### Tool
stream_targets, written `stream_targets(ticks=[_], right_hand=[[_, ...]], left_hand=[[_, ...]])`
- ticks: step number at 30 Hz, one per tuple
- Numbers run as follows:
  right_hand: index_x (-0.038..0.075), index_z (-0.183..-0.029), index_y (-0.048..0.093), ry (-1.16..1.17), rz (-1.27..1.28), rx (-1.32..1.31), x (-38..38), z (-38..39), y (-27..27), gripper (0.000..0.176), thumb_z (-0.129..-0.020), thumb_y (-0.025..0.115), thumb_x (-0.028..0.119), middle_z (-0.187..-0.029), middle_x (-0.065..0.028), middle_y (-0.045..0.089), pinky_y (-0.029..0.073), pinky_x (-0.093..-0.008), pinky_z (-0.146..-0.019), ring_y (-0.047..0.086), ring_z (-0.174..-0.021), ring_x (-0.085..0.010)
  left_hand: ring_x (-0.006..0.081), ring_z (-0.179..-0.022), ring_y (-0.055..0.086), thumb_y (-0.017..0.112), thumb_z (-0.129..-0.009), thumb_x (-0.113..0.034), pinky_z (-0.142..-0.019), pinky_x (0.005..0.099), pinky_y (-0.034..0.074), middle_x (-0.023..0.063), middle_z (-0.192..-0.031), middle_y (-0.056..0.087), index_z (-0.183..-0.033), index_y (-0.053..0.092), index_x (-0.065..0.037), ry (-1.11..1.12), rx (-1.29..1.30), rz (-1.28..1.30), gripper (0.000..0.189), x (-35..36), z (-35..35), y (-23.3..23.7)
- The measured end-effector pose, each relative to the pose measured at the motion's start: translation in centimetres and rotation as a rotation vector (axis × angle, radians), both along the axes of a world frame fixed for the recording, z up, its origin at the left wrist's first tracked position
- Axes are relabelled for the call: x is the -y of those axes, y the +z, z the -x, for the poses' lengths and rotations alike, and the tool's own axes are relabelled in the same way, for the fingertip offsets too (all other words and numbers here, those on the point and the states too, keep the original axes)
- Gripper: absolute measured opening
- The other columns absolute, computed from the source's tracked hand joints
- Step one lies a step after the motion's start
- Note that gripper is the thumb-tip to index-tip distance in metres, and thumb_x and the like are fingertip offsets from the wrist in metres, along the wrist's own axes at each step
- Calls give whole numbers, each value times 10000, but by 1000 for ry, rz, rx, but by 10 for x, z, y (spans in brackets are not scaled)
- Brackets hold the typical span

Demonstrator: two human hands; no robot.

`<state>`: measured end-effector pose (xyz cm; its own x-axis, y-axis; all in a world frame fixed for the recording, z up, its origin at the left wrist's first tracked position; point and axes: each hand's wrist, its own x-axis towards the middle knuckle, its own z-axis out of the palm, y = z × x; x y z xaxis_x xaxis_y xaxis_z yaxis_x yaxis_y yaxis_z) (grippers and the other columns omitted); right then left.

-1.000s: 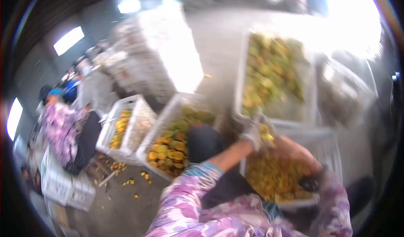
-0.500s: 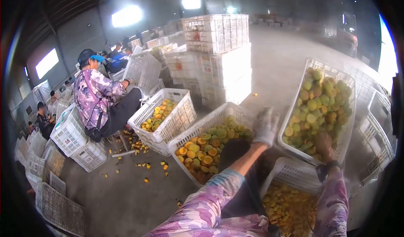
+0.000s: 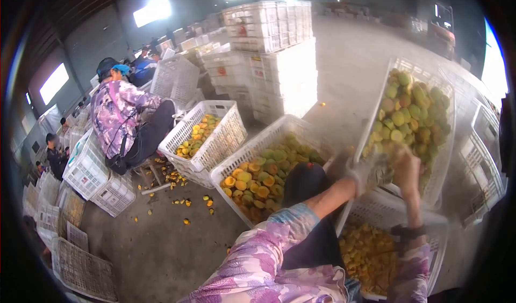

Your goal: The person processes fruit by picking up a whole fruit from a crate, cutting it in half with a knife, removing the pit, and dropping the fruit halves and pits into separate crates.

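Observation:
My left hand (image 3: 355, 172), in a pale glove, is between the crate of halved fruit and the crate of whole fruit, smeared by motion. Bare and also blurred, my right hand (image 3: 407, 168) is over the near edge of the whole-fruit crate, facing the left. Whether either holds anything cannot be made out. Green-yellow fruit, like peaches or apricots (image 3: 411, 112), fills the tilted white crate (image 3: 371, 131) ahead. Cut orange-yellow halves (image 3: 263, 182) lie in the crate (image 3: 223, 193) at my left knee. Smaller orange pieces (image 3: 368, 254) fill a crate (image 3: 438, 238) below my hands.
A stack of white crates (image 3: 279, 61) stands ahead. Left of me a seated person (image 3: 121, 115) in a floral top sits near another crate of fruit (image 3: 215, 141). Fallen fruit pieces (image 3: 185, 202) dot the floor. More crates (image 3: 478, 168) stand at the right.
My right hand has come up and left from the whole fruit. My left hand has moved down and right, so the two are closer together. The view has shifted slightly.

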<state>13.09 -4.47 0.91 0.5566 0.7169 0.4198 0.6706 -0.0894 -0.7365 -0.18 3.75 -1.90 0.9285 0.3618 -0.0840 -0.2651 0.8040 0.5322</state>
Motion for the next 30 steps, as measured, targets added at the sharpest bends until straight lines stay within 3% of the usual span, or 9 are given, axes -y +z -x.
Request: stream_targets(ticks=[1,3,5,7,11,13,15,27,30], right_hand=[[74,-1094,617,129,-14,-214,-1,11,-13,318,-791,589,-18,-890,-186,664,511,-337,-718,670,-820,-277],[63,-1103,613,190,-137,338,3,41,-1,345,-767,600,-18,-1093,-170,627,500,-329,-770,644,-959,-268],[57,-1095,614,-34,-152,311,4,55,3,292,-804,593,77,-1073,-147,631,493,-328,-750,638,-949,-285],[28,-1030,606,-133,-509,232,2,54,-15,245,-806,617,128,-908,-163,649,494,-358,-685,648,-834,-317],[-18,-938,530,-92,-64,-767,-3,66,-30,271,-711,677,0,-632,-204,597,461,-445,-559,610,-622,-380],[-21,-980,485,-140,-97,15,1,77,-37,292,-721,620,-23,-663,-217,597,446,-452,-547,601,-641,-401],[10,-912,454,-122,-149,-10,2,80,-38,99,-862,535,37,-680,-249,582,437,-479,-547,584,-674,-448],[7,-1041,407,-267,-18,266,2,84,-51,268,-793,502,-25,-831,-199,593,441,-487,-609,580,-747,-428],[7,-1094,413,-251,-36,250,-2,82,-59,301,-803,491,-19,-831,-204,592,441,-488,-620,582,-763,-428]], left_hand=[[225,-1007,578,316,-999,-472,-821,363,508,79,-1170,569,-1296,450,-101,55,19,44,493,-13,-10,-22],[236,-1067,546,244,-1001,-490,-898,379,473,96,-1185,560,-1292,457,-105,156,-30,32,527,-9,-5,-29],[238,-1115,521,243,-1005,-463,-980,394,424,118,-1184,564,-1268,485,-85,192,263,-115,520,-48,-27,-64],[218,-1030,574,313,-1008,-419,-914,383,475,95,-1133,589,-1219,505,-76,397,57,-66,446,-25,1,-6],[198,-1009,575,375,-1001,-420,-878,342,491,84,-1133,588,-1212,510,-65,437,58,-221,434,-9,14,16],[198,-981,579,383,-996,-439,-867,338,495,87,-1106,600,-1192,529,-38,435,69,-212,470,-3,11,24],[195,-999,575,403,-990,-438,-873,335,494,83,-1125,594,-1221,519,-39,422,23,-212,475,3,12,28],[203,-1060,549,456,-986,-256,-932,347,449,54,-1178,564,-1213,507,-92,307,62,-215,285,-3,13,6],[206,-1059,550,494,-969,-226,-925,342,453,74,-1169,566,-1190,517,-74,385,-18,-772,269,-5,15,3]])
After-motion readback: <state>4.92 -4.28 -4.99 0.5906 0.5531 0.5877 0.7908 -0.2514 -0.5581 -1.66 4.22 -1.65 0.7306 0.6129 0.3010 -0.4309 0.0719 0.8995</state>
